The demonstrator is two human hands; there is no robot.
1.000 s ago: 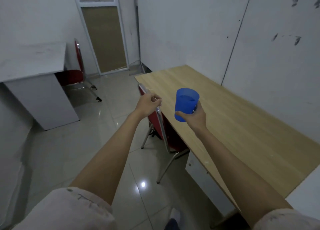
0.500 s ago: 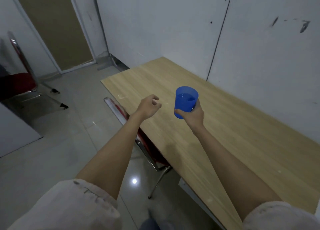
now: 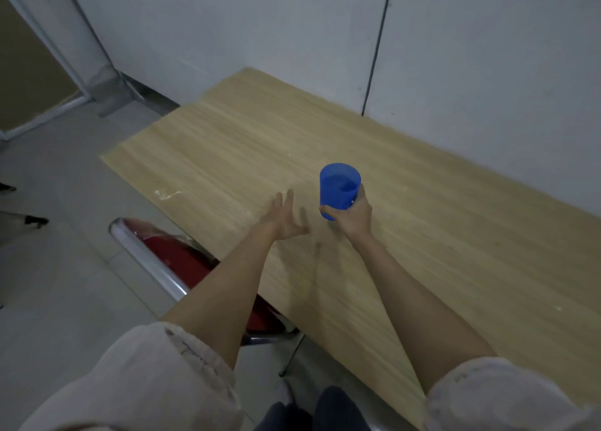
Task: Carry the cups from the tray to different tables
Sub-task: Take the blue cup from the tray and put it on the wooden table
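A blue plastic cup (image 3: 340, 183) with liquid inside is held upright just above the wooden table (image 3: 439, 222). My right hand (image 3: 353, 217) is wrapped around its lower half from the right and below. Beside it, to the left, my left hand (image 3: 284, 216) hovers over the tabletop with fingers spread and nothing in it. I cannot tell whether the cup's base touches the wood. No tray is in view.
A red chair with a chrome frame (image 3: 169, 261) is tucked under the table's near edge, below my left forearm. White wall panels (image 3: 487, 56) run along the table's far side. Tiled floor (image 3: 58, 268) lies to the left, with a doorway (image 3: 26, 66) at the back left.
I have stepped closer to the table. The cup has come down toward the tabletop. My left hand let go of the chair back, moved over the table and spread its fingers.
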